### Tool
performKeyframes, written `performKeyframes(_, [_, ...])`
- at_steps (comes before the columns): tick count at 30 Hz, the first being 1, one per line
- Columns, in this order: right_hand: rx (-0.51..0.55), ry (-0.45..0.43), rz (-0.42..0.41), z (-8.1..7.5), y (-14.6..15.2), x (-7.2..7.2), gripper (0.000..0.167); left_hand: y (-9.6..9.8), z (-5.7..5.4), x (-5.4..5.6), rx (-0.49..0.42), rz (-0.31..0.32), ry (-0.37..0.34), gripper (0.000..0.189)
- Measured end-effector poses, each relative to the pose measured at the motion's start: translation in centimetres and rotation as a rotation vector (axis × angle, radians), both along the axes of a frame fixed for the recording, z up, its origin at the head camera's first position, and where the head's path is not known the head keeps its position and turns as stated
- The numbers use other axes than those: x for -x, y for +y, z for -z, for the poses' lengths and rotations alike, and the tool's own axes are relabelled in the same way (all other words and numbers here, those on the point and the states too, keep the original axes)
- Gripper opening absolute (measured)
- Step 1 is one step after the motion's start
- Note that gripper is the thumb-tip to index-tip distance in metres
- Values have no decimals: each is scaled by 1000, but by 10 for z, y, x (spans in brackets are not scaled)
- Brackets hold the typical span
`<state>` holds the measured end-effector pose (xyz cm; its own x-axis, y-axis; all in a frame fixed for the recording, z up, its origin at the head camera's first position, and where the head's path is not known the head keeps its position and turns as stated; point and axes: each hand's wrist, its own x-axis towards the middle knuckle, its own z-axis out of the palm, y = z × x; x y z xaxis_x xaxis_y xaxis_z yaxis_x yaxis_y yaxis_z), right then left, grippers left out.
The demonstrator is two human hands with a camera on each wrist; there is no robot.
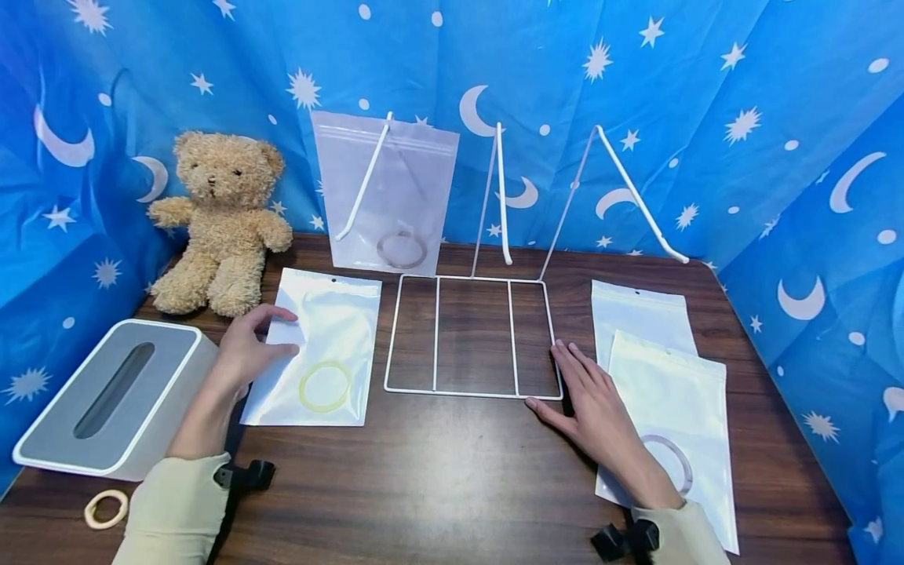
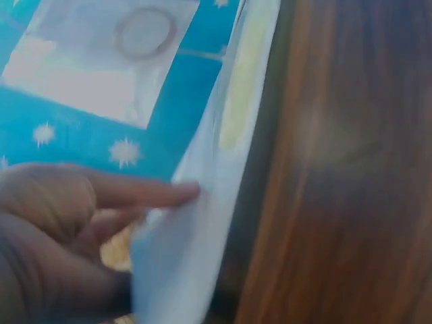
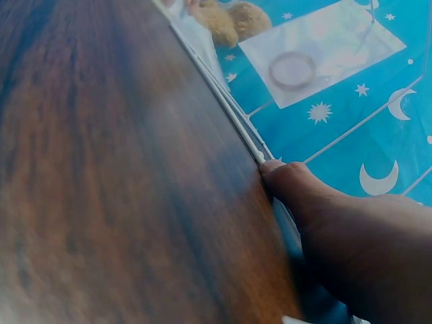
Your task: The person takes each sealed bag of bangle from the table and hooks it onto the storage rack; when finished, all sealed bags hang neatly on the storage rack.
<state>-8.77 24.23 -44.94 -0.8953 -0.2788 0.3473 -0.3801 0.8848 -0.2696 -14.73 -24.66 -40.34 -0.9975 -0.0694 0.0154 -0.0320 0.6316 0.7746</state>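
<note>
My left hand (image 1: 247,349) is at the left edge of a white zip pouch (image 1: 325,314) lying on the table, its thumb and a finger apart over the pouch. A yellow bangle (image 1: 302,386) shows through the pouch front. In the left wrist view one extended finger touches the pouch surface. My right hand (image 1: 593,404) rests with outstretched fingers at the front right corner of a white wire rack (image 1: 438,337); its thumb meets the base wire in the right wrist view. From the rack's left hook (image 1: 363,176) hangs another pouch (image 1: 424,188) with a brownish bangle inside.
Two more white pouches (image 1: 678,384) overlap beside and partly under my right forearm, one with a purplish bangle. A tissue box (image 1: 176,392), a teddy bear (image 1: 226,212) and a loose beige ring (image 1: 90,514) are on the left. A blue star-patterned curtain (image 1: 706,78) surrounds the table.
</note>
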Motion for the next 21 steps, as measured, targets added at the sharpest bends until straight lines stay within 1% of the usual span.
performKeyframes(2, [0, -2, 1, 0, 0, 0, 90, -7, 0, 1, -120, 48, -69, 44])
performKeyframes(4, [-1, -6, 2, 0, 0, 0, 90, -12, 1, 1, -185, 78, -137, 46])
performKeyframes(6, [-3, -7, 5, 0, 0, 0, 91, -15, -1, 2, -212, 94, -184, 48])
performKeyframes(9, [-2, -11, 8, 1, 0, 0, 91, -17, -5, 2, -207, 105, -222, 51])
performKeyframes(12, [-2, -13, 8, 2, 0, 0, 91, -18, -12, 0, -161, 109, -249, 55])
performKeyframes(15, [-3, -11, 8, 2, 0, 0, 91, -17, -25, -4, -61, 125, -243, 59])
performKeyframes(18, [-4, -11, 10, 1, 0, 0, 91, -13, -44, -13, 63, 170, -193, 53])
performKeyframes(21, [-3, -15, 11, 1, 0, 1, 91, -4, -66, -26, 180, 246, -99, 36])
